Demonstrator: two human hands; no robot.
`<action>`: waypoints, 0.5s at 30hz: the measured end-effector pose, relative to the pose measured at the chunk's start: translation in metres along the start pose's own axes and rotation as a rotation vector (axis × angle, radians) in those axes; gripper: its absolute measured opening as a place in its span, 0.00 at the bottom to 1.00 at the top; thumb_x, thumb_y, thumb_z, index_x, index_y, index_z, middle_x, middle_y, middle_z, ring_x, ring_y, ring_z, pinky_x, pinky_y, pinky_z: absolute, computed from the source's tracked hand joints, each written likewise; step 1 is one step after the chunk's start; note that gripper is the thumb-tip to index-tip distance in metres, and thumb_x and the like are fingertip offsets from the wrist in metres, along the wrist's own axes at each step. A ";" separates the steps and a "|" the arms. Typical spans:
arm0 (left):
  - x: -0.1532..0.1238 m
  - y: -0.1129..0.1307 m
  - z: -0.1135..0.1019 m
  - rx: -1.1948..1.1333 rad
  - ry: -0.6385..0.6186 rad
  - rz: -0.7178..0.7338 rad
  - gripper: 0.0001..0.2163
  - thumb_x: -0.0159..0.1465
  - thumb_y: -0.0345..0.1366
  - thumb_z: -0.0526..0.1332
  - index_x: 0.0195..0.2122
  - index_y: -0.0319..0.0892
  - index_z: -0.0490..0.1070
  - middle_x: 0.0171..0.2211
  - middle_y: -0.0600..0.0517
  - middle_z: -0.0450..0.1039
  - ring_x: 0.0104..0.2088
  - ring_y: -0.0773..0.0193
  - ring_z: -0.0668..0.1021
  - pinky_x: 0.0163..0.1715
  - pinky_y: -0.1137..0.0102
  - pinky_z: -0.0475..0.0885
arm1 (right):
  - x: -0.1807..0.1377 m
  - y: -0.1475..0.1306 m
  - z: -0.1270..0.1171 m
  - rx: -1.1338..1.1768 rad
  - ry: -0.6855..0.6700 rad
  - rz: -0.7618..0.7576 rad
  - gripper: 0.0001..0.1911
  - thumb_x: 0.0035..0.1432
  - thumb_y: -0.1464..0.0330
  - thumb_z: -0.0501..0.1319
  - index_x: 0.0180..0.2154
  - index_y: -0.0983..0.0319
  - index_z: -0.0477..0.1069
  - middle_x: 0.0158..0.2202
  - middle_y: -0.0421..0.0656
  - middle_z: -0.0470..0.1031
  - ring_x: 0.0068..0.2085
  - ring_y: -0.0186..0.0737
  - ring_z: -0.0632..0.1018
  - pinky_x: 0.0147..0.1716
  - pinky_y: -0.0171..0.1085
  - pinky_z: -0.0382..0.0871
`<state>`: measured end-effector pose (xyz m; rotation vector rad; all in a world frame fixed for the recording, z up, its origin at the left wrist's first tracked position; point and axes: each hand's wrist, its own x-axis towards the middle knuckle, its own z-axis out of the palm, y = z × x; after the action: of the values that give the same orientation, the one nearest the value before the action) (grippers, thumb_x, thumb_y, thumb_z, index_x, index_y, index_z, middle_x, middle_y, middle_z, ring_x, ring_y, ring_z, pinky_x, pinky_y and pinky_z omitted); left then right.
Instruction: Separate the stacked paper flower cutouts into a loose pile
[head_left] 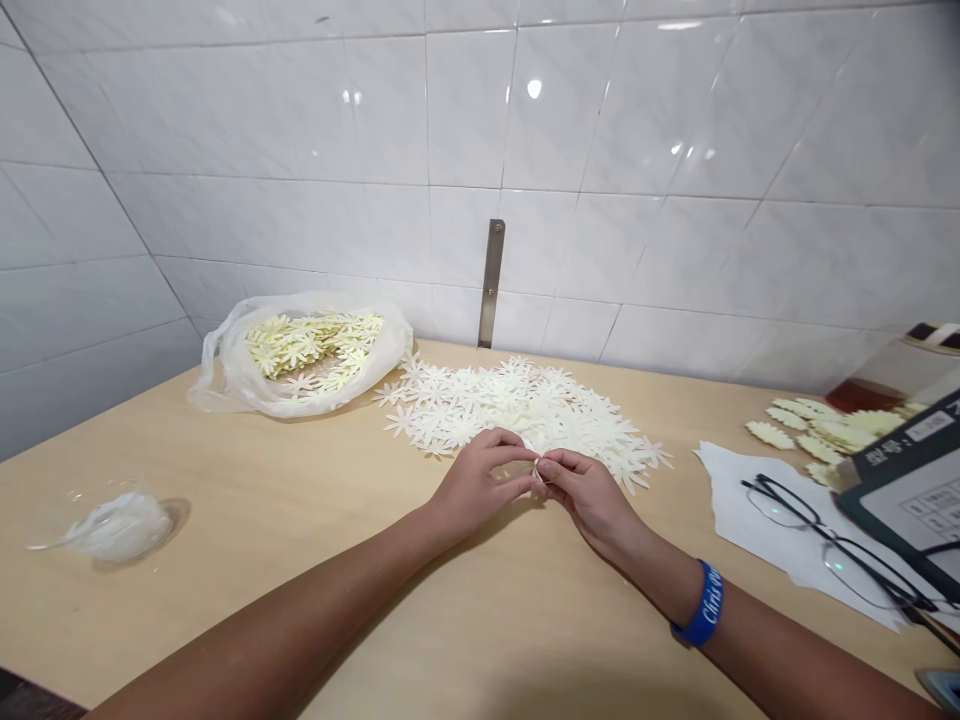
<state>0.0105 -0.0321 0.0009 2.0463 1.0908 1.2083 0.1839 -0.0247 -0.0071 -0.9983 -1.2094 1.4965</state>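
Note:
My left hand (480, 482) and my right hand (594, 497) meet just in front of a heap of white, flower-shaped cut-outs (517, 395). Between the fingertips of both hands is a small white piece (537, 472). It is mostly covered by the fingers, so its full shape is hidden. Both thumbs and forefingers are pinched together on it. A blue wristband (703, 605) circles my right wrist.
At the back left lies an open plastic bag (390, 365) of pale yellow flower cut-outs (300, 340). A clear dish of white paste (120, 525) stands at the left. On the right are eyeglasses (814, 525) on white paper (731, 500), yellowish oval pieces (832, 430) and a dark box (911, 480).

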 end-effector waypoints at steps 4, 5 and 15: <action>0.000 0.002 0.000 -0.001 -0.009 0.026 0.10 0.57 0.35 0.64 0.40 0.43 0.77 0.41 0.47 0.74 0.45 0.58 0.75 0.47 0.66 0.68 | 0.001 0.003 -0.001 0.016 0.013 0.005 0.16 0.42 0.58 0.73 0.26 0.63 0.75 0.24 0.40 0.74 0.28 0.35 0.72 0.32 0.37 0.67; 0.000 0.002 0.000 0.010 -0.011 0.028 0.10 0.57 0.35 0.64 0.40 0.43 0.77 0.41 0.47 0.75 0.45 0.58 0.75 0.47 0.66 0.68 | 0.002 0.004 -0.001 0.021 0.017 0.004 0.16 0.42 0.58 0.73 0.26 0.62 0.75 0.25 0.41 0.74 0.28 0.35 0.72 0.32 0.37 0.67; 0.003 -0.009 -0.004 0.152 0.060 0.111 0.06 0.62 0.31 0.59 0.33 0.43 0.77 0.34 0.49 0.78 0.39 0.61 0.76 0.43 0.66 0.70 | 0.000 0.000 0.001 0.068 -0.026 0.060 0.22 0.49 0.50 0.67 0.29 0.64 0.75 0.28 0.45 0.76 0.28 0.37 0.75 0.32 0.39 0.70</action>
<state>0.0047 -0.0245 -0.0023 2.2235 1.1417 1.2835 0.1831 -0.0250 -0.0067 -0.9798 -1.1480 1.5913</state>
